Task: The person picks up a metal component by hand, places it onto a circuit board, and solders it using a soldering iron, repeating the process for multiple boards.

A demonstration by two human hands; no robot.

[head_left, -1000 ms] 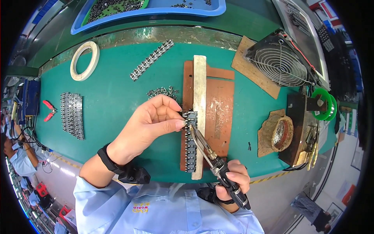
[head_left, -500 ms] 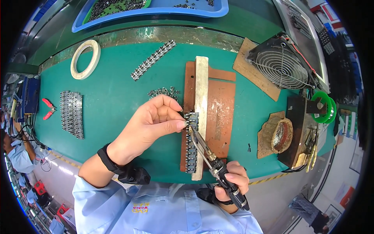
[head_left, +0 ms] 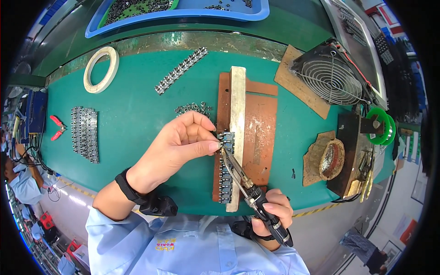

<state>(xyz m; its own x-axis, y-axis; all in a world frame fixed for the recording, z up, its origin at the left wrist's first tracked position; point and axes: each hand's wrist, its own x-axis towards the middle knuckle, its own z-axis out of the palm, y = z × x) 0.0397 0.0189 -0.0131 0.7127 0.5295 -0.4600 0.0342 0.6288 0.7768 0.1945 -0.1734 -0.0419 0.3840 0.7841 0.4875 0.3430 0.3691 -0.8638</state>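
My right hand (head_left: 276,213) is wrapped round a soldering iron (head_left: 253,191) that has a thin metal tube alongside its shaft. Its tip points up and left, at a strip of small black circuit boards (head_left: 226,176) near the strip's upper end. The strip lies along a pale metal bar (head_left: 236,105) on a reddish-brown board (head_left: 259,133). My left hand (head_left: 172,149) pinches thumb and forefinger at the strip's left edge, close to the iron's tip. Whatever sits between those fingertips is too small to make out. Small metal parts (head_left: 195,108) lie in a loose pile beyond the left hand.
On the green mat are another board strip (head_left: 181,71), a block of strips (head_left: 85,135), red-handled cutters (head_left: 57,128) and a tape roll (head_left: 87,85). A fan (head_left: 331,75), solder spool (head_left: 388,127) and round dish (head_left: 332,159) stand right. A blue tray (head_left: 183,14) lies at the back.
The soldering iron's tip has shifted slightly up and left along the strip, nearer my left fingertips. My left hand has barely moved.
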